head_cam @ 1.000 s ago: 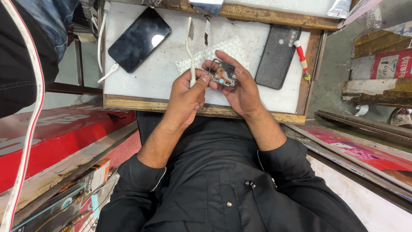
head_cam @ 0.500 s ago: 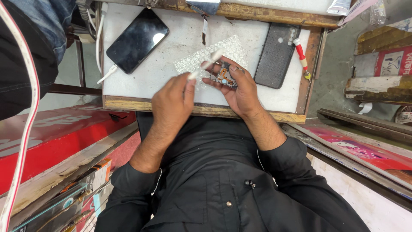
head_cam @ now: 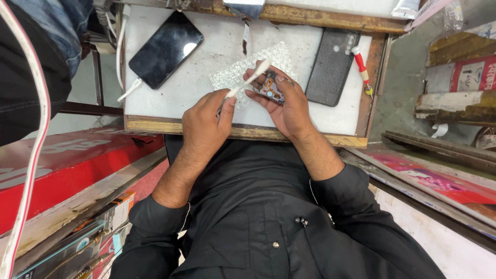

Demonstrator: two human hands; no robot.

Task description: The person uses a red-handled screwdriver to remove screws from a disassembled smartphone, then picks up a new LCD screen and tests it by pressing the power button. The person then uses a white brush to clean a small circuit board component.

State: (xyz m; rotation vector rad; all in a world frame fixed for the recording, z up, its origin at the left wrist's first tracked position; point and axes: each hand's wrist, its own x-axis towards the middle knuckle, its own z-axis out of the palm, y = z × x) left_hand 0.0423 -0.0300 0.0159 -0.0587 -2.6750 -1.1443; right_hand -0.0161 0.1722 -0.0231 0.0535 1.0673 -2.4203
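Observation:
My left hand grips a thin white stick tool whose tip reaches up to the right, over my other hand. My right hand holds a small dark circuit part with orange and blue bits, pinched between fingers and thumb. Both hands hover over the near edge of a small white-topped work table. A sheet of bubble wrap lies on the table just under and behind them.
A black phone with a white cable plugged in lies at the table's left. A dark grey phone back and a red-handled screwdriver lie at the right. Red boxes stand at my left; another person's jeans show at top left.
My left hand drew back toward me and turned the white tool from upright to slanting right over the part. My right hand kept the circuit part in place.

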